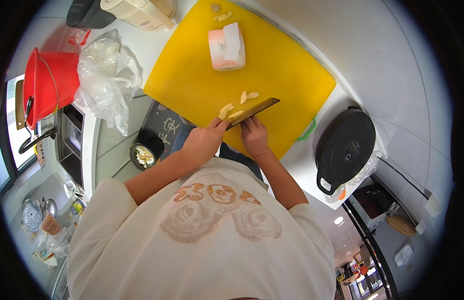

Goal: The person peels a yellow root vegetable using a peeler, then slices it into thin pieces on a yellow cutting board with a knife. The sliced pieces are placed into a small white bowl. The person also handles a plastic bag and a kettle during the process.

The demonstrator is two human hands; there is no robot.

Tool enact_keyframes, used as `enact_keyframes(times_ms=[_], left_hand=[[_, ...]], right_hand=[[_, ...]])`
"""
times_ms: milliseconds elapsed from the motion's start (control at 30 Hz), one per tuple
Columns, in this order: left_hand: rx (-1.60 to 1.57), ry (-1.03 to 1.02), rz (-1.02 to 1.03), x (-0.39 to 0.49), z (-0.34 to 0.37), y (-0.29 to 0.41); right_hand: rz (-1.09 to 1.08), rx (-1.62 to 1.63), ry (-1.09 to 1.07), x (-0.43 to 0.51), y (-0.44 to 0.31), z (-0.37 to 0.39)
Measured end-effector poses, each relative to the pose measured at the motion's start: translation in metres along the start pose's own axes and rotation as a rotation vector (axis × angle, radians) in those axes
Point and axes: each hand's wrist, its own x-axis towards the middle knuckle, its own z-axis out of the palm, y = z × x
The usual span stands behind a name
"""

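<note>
My left hand (205,139) grips the near left end of a kitchen knife (256,111), its handle hidden in the fist. The knife slants up to the right over a yellow cutting board (187,67). My right hand (253,135) has bent fingers up against the knife's near side; the blade hides the fingertips and anything they may hold. Pale slices (226,111), seemingly ginger, lie just beyond the blade, with more pale slices (248,96) slightly farther off. A peeled knobbly piece (222,16), ginger by its look, rests at the board's far end.
A tissue pack (227,48) stands on the board. A black pan (346,150) lies to the right. Leftward are a clear plastic bag (108,75), a red bucket (53,82) and, lower down, a black bin (143,156) holding scraps. A cream appliance (142,13) is at the far left.
</note>
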Motion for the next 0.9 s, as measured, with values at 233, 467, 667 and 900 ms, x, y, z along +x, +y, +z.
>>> enact_keyframes(times_ms=[233, 467, 667, 900], left_hand=[[0.078, -0.04, 0.041, 0.013, -0.001, -0.005], [0.124, -0.109, 0.024, 0.031, 0.004, 0.002], [-0.065, -0.002, 0.083, 0.053, 0.025, -0.005], [-0.353, 0.149, -0.013, 0.048, 0.016, -0.018]], right_hand=[[-0.024, 0.03, -0.005, -0.002, 0.003, -0.002], [-0.012, 0.059, -0.039, -0.008, 0.006, 0.001], [-0.021, 0.016, -0.026, -0.009, 0.007, 0.002], [-0.023, 0.018, 0.02, -0.008, 0.006, 0.007]])
